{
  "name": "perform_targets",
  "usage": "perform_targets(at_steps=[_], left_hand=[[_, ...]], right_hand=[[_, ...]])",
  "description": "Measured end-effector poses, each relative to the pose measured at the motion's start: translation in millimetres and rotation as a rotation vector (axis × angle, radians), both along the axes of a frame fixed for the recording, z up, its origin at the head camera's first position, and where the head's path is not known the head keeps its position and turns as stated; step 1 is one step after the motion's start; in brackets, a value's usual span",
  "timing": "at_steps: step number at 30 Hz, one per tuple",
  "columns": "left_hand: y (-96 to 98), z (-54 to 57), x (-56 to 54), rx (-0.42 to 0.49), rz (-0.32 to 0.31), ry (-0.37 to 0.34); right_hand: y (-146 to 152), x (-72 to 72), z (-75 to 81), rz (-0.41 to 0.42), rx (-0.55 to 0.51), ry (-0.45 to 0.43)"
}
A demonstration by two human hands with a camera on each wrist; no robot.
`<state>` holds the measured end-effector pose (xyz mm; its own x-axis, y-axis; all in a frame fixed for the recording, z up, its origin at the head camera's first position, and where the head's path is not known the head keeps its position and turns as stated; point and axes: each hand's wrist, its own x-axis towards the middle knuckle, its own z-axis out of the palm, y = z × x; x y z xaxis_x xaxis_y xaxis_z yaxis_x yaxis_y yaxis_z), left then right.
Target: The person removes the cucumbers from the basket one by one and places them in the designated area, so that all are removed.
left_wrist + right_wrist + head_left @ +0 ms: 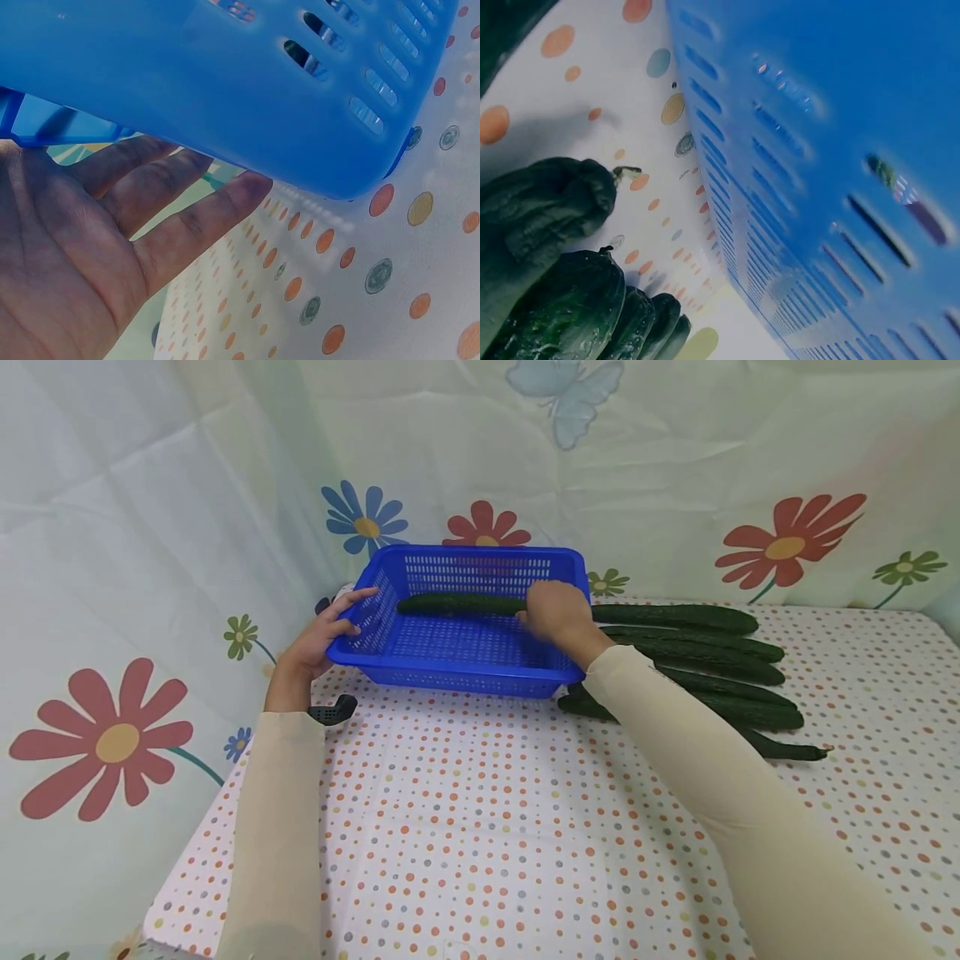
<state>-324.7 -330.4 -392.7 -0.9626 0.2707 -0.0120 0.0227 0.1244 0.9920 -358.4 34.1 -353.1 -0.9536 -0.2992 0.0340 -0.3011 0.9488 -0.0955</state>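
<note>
A blue plastic basket (465, 672) with slotted walls stands on the table. My left hand (318, 635) holds its left rim, some fingers over the edge and others under it; in the left wrist view those lower fingers (202, 217) lie against the outer wall. Inside the basket, a long dark green cucumber (457, 603) lies along the back, its right end in the grip of my right hand (555, 610). That hand's fingertips are partly hidden. In the right wrist view the basket wall (840, 112) hides the right hand.
Several more cucumbers (720, 660) lie side by side right of the basket, partly under the right forearm. A black object (333, 710) shows by the left wrist. A dotted cloth (465, 827) covers the table; a flowered curtain (660, 468) hangs behind.
</note>
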Motion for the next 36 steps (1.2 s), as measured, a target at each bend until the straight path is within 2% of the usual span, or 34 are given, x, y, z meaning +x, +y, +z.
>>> perform_targets(at_steps=[10,16,25,30,36], left_hand=[[-0.3,1.0,-0.7,-0.001,0.007,0.005],[-0.2,-1.2,-0.6,0.011,0.002,-0.007],[-1.1,0.3,0.3,0.012,-0.009,0.003],[-0.6,0.4,0.2,0.013,-0.007,0.000],[-0.1,0.2,0.3,0.013,-0.007,-0.004]], right_hand=[[4.5,1.0,5.0,-0.027,-0.238,0.030],[5.0,0.3,3.2,-0.015,-0.215,0.011],[6.1,1.1,4.9,-0.011,-0.256,-0.019],[6.5,0.9,5.8,-0.004,-0.239,-0.038],[6.5,1.5,6.3,-0.001,-0.229,-0.030]])
